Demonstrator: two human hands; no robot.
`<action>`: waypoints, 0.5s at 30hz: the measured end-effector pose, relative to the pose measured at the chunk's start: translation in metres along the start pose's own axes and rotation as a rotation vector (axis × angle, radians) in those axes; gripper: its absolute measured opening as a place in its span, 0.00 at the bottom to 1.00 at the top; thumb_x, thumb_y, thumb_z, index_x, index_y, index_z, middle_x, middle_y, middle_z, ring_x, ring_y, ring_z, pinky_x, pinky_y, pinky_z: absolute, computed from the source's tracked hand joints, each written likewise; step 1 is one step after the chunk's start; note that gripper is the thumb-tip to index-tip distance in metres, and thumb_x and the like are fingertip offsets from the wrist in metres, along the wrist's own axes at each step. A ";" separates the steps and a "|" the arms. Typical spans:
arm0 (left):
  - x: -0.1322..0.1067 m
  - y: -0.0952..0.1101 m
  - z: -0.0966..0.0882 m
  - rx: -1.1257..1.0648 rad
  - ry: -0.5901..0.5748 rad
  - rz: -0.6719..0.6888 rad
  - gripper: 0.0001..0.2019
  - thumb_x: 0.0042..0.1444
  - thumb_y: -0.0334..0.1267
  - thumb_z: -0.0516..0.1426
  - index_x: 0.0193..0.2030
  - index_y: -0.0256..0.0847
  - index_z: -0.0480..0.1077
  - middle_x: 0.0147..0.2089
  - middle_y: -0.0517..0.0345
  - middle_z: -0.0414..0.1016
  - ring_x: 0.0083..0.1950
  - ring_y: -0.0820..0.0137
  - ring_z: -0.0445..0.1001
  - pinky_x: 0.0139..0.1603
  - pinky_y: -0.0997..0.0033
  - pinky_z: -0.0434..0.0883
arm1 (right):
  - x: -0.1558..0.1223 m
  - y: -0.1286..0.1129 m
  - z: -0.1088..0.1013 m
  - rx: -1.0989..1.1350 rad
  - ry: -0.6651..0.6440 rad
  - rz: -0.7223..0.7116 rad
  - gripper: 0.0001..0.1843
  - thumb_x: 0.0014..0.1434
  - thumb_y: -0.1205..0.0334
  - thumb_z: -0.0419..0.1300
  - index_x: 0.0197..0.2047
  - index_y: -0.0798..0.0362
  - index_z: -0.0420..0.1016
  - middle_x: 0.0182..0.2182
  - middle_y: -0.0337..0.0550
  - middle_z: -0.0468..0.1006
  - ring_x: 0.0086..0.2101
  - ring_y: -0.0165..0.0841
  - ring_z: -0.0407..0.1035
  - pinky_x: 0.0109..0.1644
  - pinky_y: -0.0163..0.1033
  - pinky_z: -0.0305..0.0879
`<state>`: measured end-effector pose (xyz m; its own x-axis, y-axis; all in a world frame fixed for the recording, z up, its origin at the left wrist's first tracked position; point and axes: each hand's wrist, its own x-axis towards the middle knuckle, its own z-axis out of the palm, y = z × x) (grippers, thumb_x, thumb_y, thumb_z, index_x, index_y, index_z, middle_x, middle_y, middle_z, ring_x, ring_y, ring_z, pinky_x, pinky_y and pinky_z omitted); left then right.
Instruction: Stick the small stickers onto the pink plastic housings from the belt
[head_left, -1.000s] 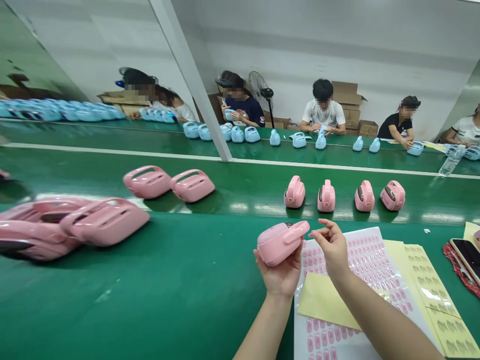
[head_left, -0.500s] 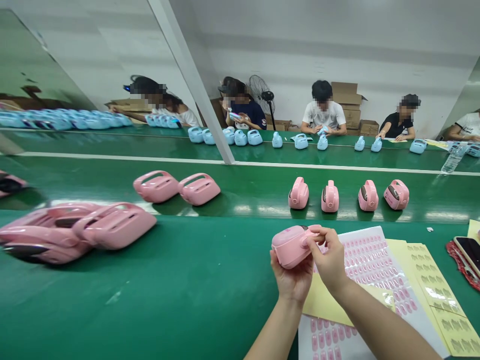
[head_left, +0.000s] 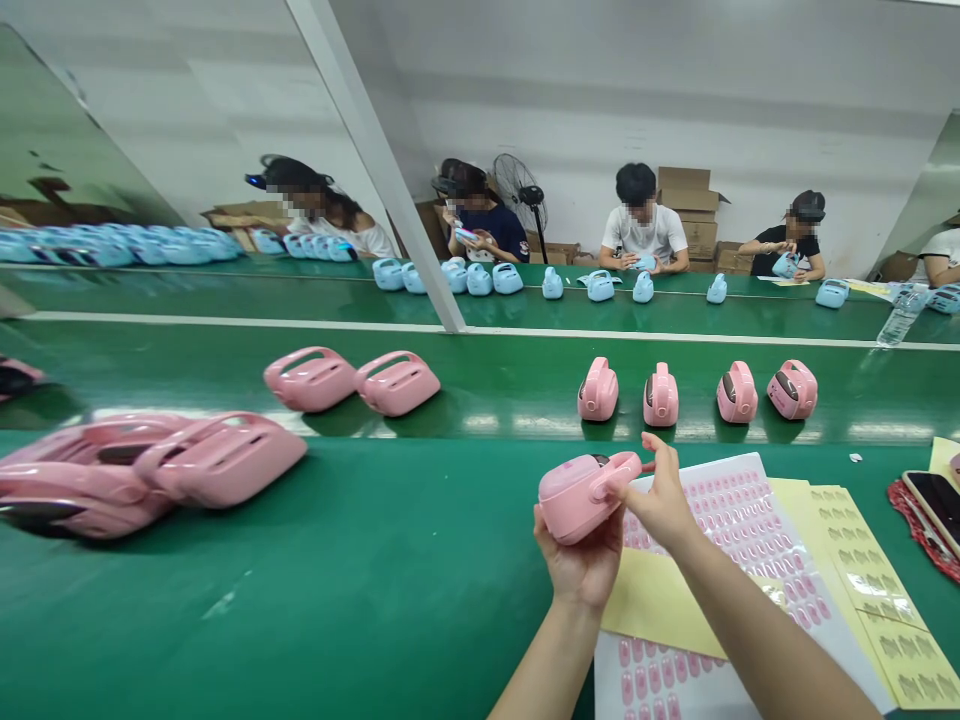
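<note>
A pink plastic device with a loop handle is held above the green table, tilted, its handle toward the right. My left hand is closed around its underside from below. My right hand is at the handle end: the thumb touches the side of the device near the handle's base, while the index finger is raised and spread away. Beneath my hands lies a white sheet of pink oval stickers, partly covered by a yellow backing sheet.
Several pink devices cluster at left; two more pink devices and an upright row stand beyond. Yellow sticker sheets and a phone lie right. Across the bench, co-workers handle blue devices; a post slants down.
My right hand's fingers have lifted and spread from the handle, the thumb staying on the device. My left hand keeps its hold. At far right, a co-worker has picked up a blue device.
</note>
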<state>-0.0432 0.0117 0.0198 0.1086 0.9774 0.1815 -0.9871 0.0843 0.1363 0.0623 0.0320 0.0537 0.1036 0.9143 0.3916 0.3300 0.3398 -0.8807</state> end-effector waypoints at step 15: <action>0.009 0.021 -0.003 0.096 0.057 0.133 0.34 0.41 0.49 0.60 0.57 0.44 0.60 0.48 0.51 0.76 0.48 0.58 0.74 0.47 0.63 0.72 | 0.013 0.039 0.026 -0.501 -0.362 -0.014 0.10 0.51 0.68 0.59 0.38 0.50 0.76 0.41 0.48 0.72 0.43 0.42 0.64 0.46 0.47 0.58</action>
<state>-0.0638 0.0231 0.0213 -0.0323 0.9884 0.1487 -0.9761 -0.0632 0.2081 0.0525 0.0625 0.0178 -0.1999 0.9572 0.2092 0.7385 0.2875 -0.6098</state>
